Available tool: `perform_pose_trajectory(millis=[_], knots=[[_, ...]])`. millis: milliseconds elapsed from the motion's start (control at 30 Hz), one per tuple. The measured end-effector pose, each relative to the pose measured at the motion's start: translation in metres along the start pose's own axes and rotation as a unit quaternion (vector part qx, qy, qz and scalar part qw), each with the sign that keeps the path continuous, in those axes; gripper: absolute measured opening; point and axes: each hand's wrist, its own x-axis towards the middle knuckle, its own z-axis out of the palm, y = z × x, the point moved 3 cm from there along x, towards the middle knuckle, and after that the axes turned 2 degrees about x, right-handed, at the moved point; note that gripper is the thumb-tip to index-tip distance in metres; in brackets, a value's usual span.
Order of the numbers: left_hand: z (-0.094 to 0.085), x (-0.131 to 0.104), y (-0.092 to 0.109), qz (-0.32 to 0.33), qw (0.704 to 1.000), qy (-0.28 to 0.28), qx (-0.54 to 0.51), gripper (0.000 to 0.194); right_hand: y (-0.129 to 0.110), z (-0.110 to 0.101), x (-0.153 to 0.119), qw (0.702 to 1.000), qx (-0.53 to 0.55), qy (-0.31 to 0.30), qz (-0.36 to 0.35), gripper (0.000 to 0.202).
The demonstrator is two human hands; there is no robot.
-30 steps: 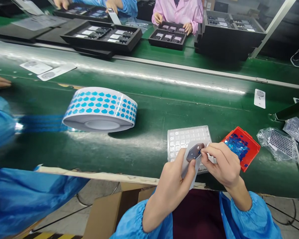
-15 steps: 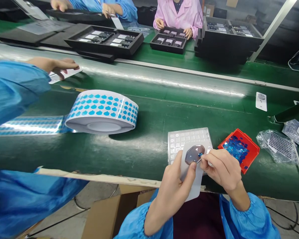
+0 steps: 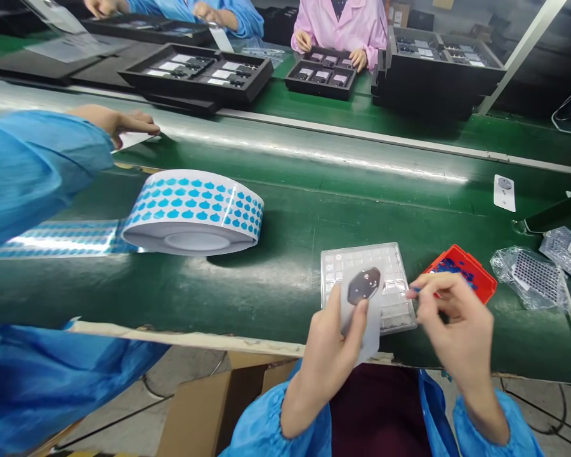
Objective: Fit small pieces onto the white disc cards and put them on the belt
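The red tray [image 3: 486,290] holds loose blue pieces [image 3: 465,273], partly hidden behind the right hand [image 3: 457,324]. That hand's thumb and forefinger are pinched together on a blurred blue bit [image 3: 415,291], beside the right edge of the clear tray [image 3: 400,319], which is divided into small compartments. The left hand [image 3: 327,346] grips a pale card [image 3: 370,339] tilted over the clear tray, hiding part of it, thumb on the card's dark plate [image 3: 364,285].

Across the bench, a black tray [image 3: 209,90] holds white and dark items. A roll [image 3: 195,206] with blue shapes stands left; beyond it a co-worker's hand [image 3: 118,124] touches another card. Bagged parts [image 3: 528,276] lie right. The bench [image 3: 285,285] is green, with a carton [image 3: 195,412] below.
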Motion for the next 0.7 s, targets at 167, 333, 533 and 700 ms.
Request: perform_pose_trajectory(millis=[167, 333, 533, 700], knots=[[-0.026, 0.011, -0.028, -0.083, 0.994, 0.075, -0.003, 0.032, 0.056, -0.066, 0.017, 0.948, -0.309, 0.075, 0.023, 0.019], [-0.033, 0.013, -0.044, -0.127, 0.989, 0.069, -0.041, 0.041, 0.091, -0.091, 0.016, 0.908, -0.414, -0.059, 0.001, 0.043], [-0.029, 0.009, -0.053, -0.163, 0.982, 0.041, -0.08, 0.043, 0.076, -0.089, 0.007, 0.869, -0.49, -0.066, 0.017, 0.042], [-0.024, 0.008, -0.055, -0.174, 0.977, 0.02, -0.125, 0.042, 0.063, -0.079, 0.008, 0.845, -0.529, -0.063, -0.035, 0.051]])
